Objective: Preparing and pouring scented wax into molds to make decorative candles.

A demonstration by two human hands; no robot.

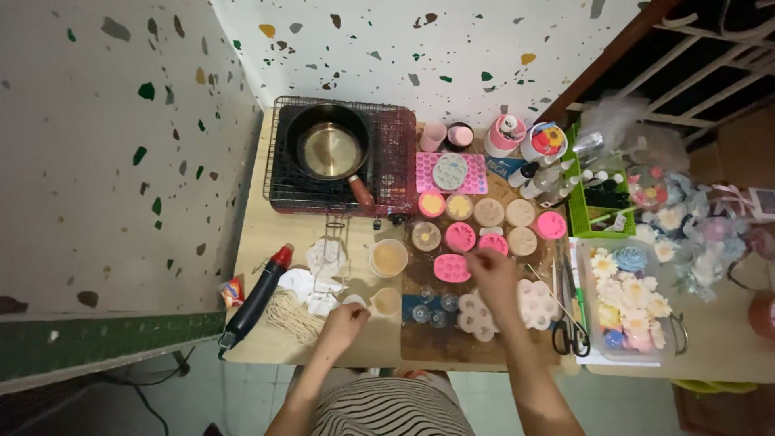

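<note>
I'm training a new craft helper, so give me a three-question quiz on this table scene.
1. True or false: the dark metal saucepan on the red wire-framed stove is heaped with flowers.
2. Which of the hands is on the small cream cup with a handle: left hand or right hand?
3. Where do the black-handled scissors lie: A) left of the black and red heat gun; B) between the brown wooden board and the clear tray of flowers?

Key: 1 false, the pan holds no flowers; 2 left hand; 3 B.

Small cream cup (pixel 386 301) and pink round mould (pixel 493 244), upright on brown board (pixel 420 343).
</note>
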